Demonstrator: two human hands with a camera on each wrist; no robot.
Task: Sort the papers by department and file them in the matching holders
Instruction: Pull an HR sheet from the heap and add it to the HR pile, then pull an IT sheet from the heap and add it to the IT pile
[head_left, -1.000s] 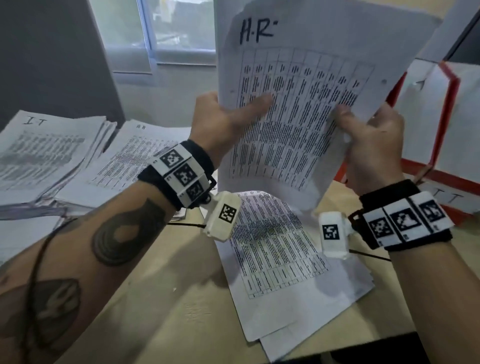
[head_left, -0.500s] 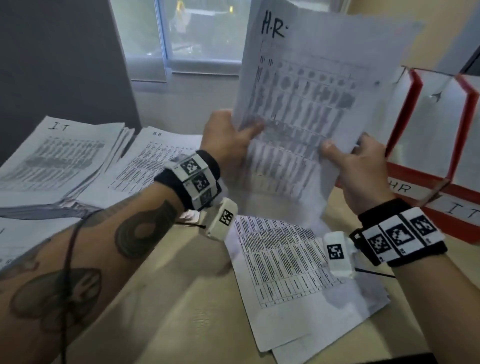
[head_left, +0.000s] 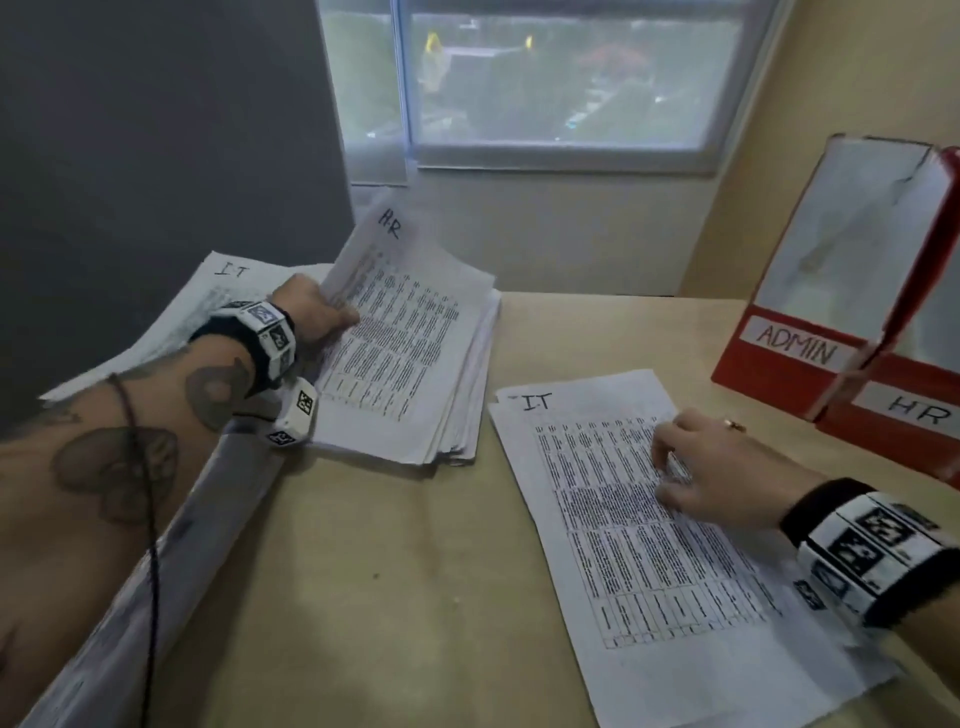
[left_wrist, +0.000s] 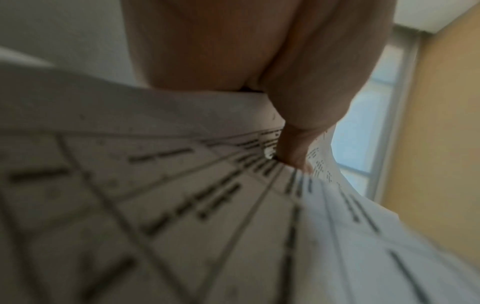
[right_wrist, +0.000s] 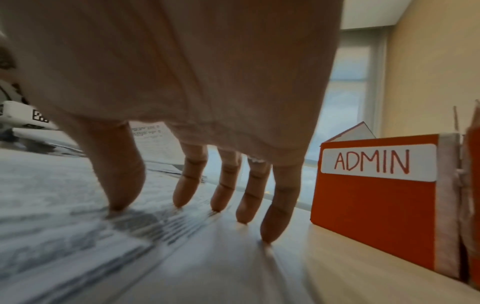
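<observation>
My left hand (head_left: 317, 317) pinches the left edge of a sheet marked HR (head_left: 395, 317), thumb on top, laying it on a stack of papers (head_left: 457, 415) at the table's back left; the left wrist view shows the thumb (left_wrist: 293, 148) pressed on that sheet (left_wrist: 182, 205). My right hand (head_left: 696, 467) rests with straight fingertips (right_wrist: 182, 197) on a sheet marked IT (head_left: 623, 519) lying flat at the front right. Red holders labelled ADMIN (head_left: 795, 343) and HR (head_left: 914, 415) stand at the right; the ADMIN holder (right_wrist: 374, 195) is just right of my fingers.
Another pile headed IT (head_left: 223, 280) lies behind my left forearm at the far left. A wall and a window (head_left: 556, 83) close off the back of the tan table (head_left: 389, 597). More sheets lie under the front-right IT sheet.
Both hands held the HR sheet up in the air. Now the left hand alone has carried it down onto the back-left stack, and the right hand has let go and dropped onto the IT sheet.
</observation>
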